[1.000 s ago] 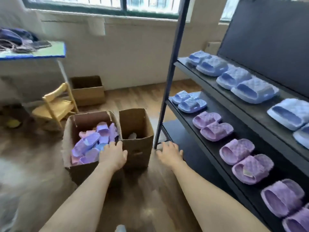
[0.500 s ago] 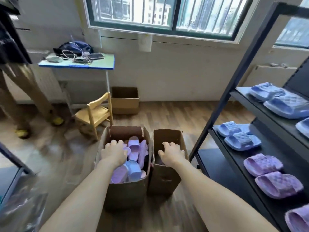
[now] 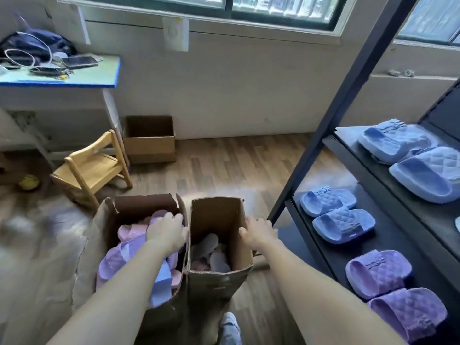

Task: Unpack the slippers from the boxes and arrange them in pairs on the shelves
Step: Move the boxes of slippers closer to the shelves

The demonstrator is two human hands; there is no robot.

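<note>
My right hand [image 3: 258, 232] pinches the right rim of the narrow box [image 3: 216, 215], steadying it. Just left of that box, my left hand [image 3: 166, 234] lies in the wide box [image 3: 144, 202], fingers bent over a lilac slipper [image 3: 159, 216]; whether they have closed on it I cannot tell. I would hook the strap and lift straight up, so the soft, torn cardboard does not buckle. The slippers look like quilted, squashy, rounded foam. Grey and pink slippers [image 3: 206, 247] lie low inside the narrow box. Right of it, the black shelf [image 3: 403, 235] carries a blue pair [image 3: 338, 217] and a purple pair [image 3: 378, 272].
</note>
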